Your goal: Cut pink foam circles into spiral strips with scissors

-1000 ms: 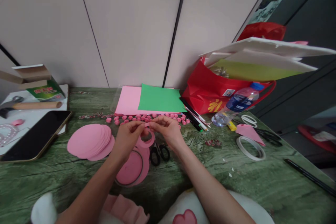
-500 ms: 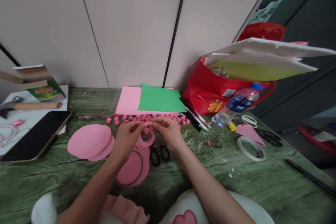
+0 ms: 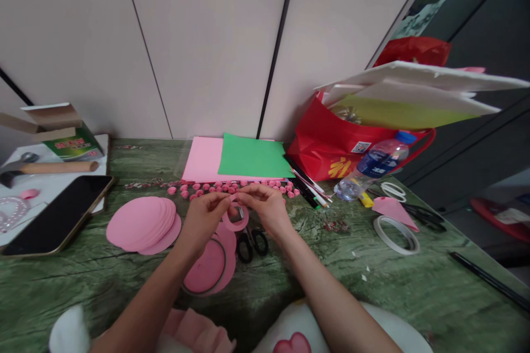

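Note:
A curled pink paper strip (image 3: 236,225) hangs in a loop from between my two hands. My left hand (image 3: 206,216) pinches its top end from the left. From the right, my right hand (image 3: 267,210) pinches the same end, fingertips nearly touching the left ones. Black-handled scissors (image 3: 252,245) lie just below, their blades partly hidden by the loop. Pink paper discs (image 3: 205,270) with a dark ring on them lie under my left forearm. Small pink rolled pieces (image 3: 207,186) form a row behind my hands.
A stack of pink discs (image 3: 141,223) and a phone (image 3: 58,215) lie left. Green paper (image 3: 254,157) is at the back. Pens (image 3: 308,185), a bottle (image 3: 372,165), a red bag (image 3: 314,138) and a tape roll (image 3: 396,234) stand or lie right.
The loop hanging from the strip has shifted slightly right and down and looks rounder. Both hands have barely moved and still pinch the strip.

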A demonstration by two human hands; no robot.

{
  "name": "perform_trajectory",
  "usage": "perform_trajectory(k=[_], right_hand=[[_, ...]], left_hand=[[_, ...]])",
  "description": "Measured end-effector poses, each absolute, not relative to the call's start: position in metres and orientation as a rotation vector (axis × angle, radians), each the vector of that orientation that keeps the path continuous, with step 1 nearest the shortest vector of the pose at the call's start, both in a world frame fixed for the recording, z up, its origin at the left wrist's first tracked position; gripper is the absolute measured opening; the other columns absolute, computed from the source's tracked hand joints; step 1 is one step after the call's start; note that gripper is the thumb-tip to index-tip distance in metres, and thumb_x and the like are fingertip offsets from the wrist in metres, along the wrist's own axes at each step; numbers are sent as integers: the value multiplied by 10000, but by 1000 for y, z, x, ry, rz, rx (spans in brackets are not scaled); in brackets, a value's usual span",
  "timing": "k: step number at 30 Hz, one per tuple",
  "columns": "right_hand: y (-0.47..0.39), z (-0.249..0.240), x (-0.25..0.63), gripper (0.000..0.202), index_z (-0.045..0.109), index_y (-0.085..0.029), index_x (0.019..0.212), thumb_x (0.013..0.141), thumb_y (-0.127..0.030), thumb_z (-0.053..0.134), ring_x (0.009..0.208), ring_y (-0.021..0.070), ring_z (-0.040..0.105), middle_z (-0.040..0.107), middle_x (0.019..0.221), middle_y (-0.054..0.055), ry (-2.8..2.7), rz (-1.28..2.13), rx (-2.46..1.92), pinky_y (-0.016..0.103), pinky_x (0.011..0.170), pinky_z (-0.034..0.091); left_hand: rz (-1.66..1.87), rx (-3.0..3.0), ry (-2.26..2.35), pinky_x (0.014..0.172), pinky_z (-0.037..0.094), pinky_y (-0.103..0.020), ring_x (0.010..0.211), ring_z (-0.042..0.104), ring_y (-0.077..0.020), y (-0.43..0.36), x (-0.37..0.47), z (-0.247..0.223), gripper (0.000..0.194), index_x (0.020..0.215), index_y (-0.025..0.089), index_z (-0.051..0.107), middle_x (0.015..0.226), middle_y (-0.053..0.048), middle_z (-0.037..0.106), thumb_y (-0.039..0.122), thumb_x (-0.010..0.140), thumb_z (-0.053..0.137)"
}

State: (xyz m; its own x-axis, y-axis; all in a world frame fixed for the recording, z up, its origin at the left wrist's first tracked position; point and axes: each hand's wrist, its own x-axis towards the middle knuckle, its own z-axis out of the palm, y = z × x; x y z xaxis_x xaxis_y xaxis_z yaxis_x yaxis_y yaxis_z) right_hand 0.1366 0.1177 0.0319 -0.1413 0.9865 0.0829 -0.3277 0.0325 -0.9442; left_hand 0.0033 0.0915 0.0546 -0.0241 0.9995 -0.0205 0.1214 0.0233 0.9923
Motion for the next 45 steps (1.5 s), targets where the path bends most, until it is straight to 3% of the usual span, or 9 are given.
perform_trajectory(k=[6, 15, 30, 45], right_hand=[[119, 30, 137, 181, 680, -185, 772, 610, -266, 686, 635, 119, 624, 682, 705, 9, -1121, 1448, -825, 267, 679, 498], [119, 29, 136, 183, 637, -179, 697, 555, -248, 728, 572, 110, 609, 663, 661, -10, -1083, 1441, -827, 262, 619, 506], [119, 30, 136, 175, 682, -191, 777, 614, -253, 680, 612, 109, 616, 688, 741, 13, -1133, 1419, -819, 268, 671, 496], [118, 31, 136, 167, 624, -178, 659, 546, -240, 730, 530, 95, 583, 632, 602, -28, -1092, 1408, -853, 242, 582, 488]], left_hand=[[1202, 1212, 1357, 613, 428, -269, 610, 584, -163, 94, 2, 51, 263, 720, 115, 647, 613, -56, 651, 362, 646, 595], [1171, 1282, 1345, 573, 402, -243, 571, 542, -136, 92, 3, 54, 252, 664, 126, 645, 578, -31, 623, 366, 672, 569], [1205, 1236, 1326, 636, 433, -263, 613, 580, -156, 93, 2, 51, 244, 673, 124, 642, 609, -45, 650, 361, 672, 581], [1149, 1316, 1302, 600, 413, -247, 577, 544, -139, 90, 4, 56, 237, 635, 137, 635, 577, -30, 626, 353, 687, 553]])
